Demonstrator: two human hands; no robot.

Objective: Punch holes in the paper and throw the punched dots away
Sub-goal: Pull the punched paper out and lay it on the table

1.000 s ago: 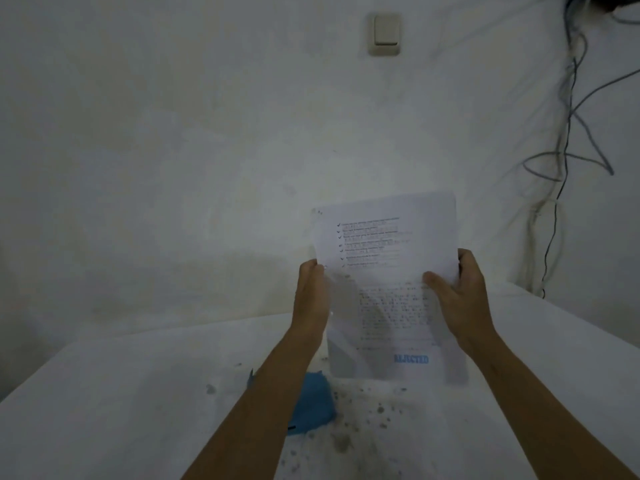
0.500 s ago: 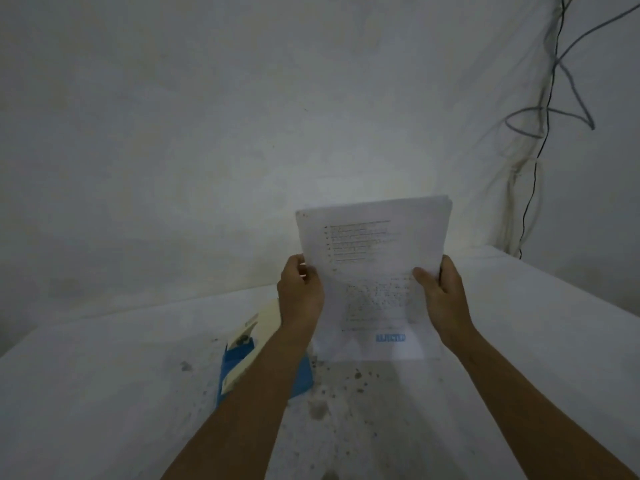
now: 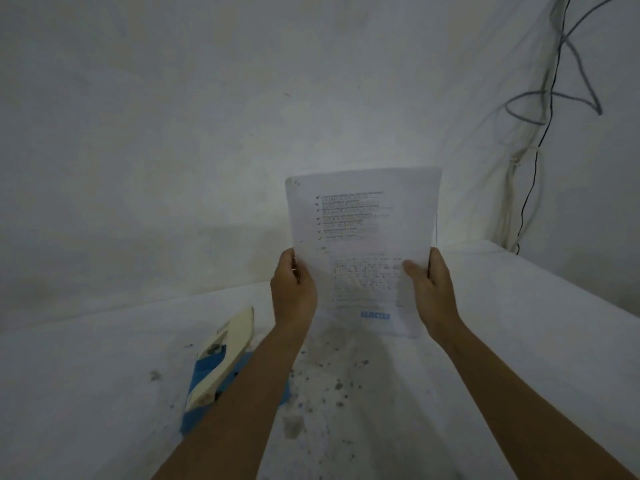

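Tangled grey and black cables (image 3: pixel 540 109) are hanging down the plain white wall (image 3: pixel 173 133) at the upper right of the frame. A white, dark-speckled table surface (image 3: pixel 519 323) is filling the lower half.

White paper (image 3: pixel 363 216) with black print (one blue stamp); blue-and-cream hole punch (image 3: pixel 221 362); white bench (image 3: pixel 86 393) speckled grey.

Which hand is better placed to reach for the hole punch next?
Probably the left hand. The hole punch lies on the table just beside the left forearm, while the right hand grips the paper on the far side.
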